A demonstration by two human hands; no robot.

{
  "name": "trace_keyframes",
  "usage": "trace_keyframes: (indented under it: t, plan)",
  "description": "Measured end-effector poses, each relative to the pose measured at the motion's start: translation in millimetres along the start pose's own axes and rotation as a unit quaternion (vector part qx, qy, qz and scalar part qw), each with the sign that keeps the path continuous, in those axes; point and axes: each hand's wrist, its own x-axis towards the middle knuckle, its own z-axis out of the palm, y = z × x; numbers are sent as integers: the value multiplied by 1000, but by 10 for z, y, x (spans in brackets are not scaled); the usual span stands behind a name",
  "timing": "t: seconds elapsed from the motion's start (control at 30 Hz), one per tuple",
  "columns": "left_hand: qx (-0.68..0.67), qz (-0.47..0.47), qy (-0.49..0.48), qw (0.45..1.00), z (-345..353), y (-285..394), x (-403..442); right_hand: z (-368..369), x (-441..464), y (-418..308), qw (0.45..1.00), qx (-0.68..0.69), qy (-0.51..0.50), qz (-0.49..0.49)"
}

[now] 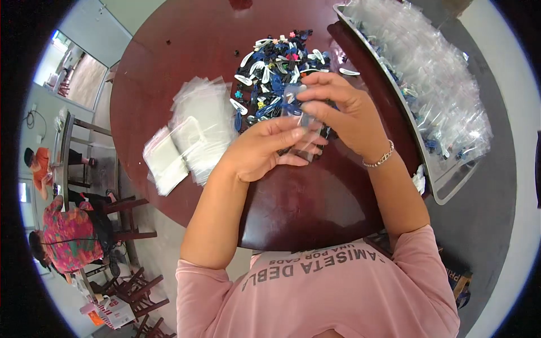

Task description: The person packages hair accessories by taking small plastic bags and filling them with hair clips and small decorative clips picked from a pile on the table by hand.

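Clear bag [292, 106] is pinched by the left hand [260, 146], over the clip pile [270, 70]. The right hand [345, 112] curls there too; I can't tell its grip.

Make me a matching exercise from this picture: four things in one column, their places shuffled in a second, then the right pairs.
Things
1. Bracelet
2. Flat clear bags
3. Small clear bag
4. Tray

Places
A. In the grip of the left hand
B. At the right side, under a heap of plastic bags
C. Around the wrist of the right hand
D. Stacked on the table, left of the pile of hair clips

Right pairs
1-C, 2-D, 3-A, 4-B
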Motion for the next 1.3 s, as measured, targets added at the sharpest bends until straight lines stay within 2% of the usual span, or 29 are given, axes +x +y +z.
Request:
trace_keyframes:
  t: [0.1, 0.17, 0.23, 0.27, 0.33, 0.37, 0.47, 0.5, 0.57, 0.6, 0.67, 0.7, 0.77, 0.8, 0.87, 0.9, 0.97, 1.0, 1.03, 1.1, 1.23, 1.3]
  plan:
    - [-39, 10, -13, 999, 10, 20, -2, 39, 15, 43, 996, 90, 20, 1]
    - [-56, 12, -7, 998, 8, 18, 5, 16, 6, -12, 995, 96, 12, 26]
    - [-44, 20, -4, 999, -4, 16, 11, -2, -23, -47, 977, 192, -21, 91]
    - [-33, 28, -2, 999, -11, 11, 13, -36, -28, -51, 977, 192, -20, 91]
    - [-35, 33, -5, 999, -35, -15, 17, -111, -36, -58, 998, 18, -57, 23]
    - [-37, 37, -9, 999, -40, -22, 30, -138, -40, -92, 998, 15, -53, 24]
    - [-13, 60, 18, 998, -41, -57, 50, -297, -70, -308, 991, -106, 56, -57]
    - [-15, 59, 7, 998, -32, -46, 53, -385, -83, -352, 988, -102, 102, -62]
    - [11, 51, 37, 998, -15, 9, 33, -539, -122, -551, 960, -184, 204, -55]
    - [3, 55, 42, 998, -17, 12, 34, -651, -153, -578, 958, -190, 207, -54]
    - [2, 59, 38, 998, -32, 17, 35, -967, -216, -588, 904, -348, 245, -42]
    - [2, 62, 41, 997, -33, 18, 33, -1085, -242, -580, 902, -352, 246, -42]
    - [-3, 63, 43, 997, -18, 15, 26, -1296, -303, -519, 857, -422, 296, 12]
    - [1, 63, 49, 997, -15, 8, 26, -1399, -324, -470, 856, -425, 295, 11]
    - [4, 64, 54, 996, -1, 0, 27, -1583, -365, -320, 815, -490, 304, 62]
    - [18, 67, 59, 996, 9, -2, 29, -1667, -380, -232, 814, -491, 304, 61]
    - [31, 70, 63, 995, 16, -5, 32, -1799, -443, -40, 833, -468, 246, 161]
    - [32, 68, 65, 995, 9, -9, 35, -1790, -472, -3, 809, -515, 237, 157]
    - [33, 66, 67, 995, 2, -10, 36, -1799, -492, 11, 809, -515, 237, 157]
    - [23, 66, 67, 995, -8, 0, 33, -1747, -529, -17, 772, -566, 266, 112]
    - [-4, 88, 83, 993, -65, 1, 36, -1476, -474, -231, 793, -547, 263, 52]
    - [-8, 106, 133, 985, -25, 9, 35, -1229, -415, -325, 808, -530, 257, -34]
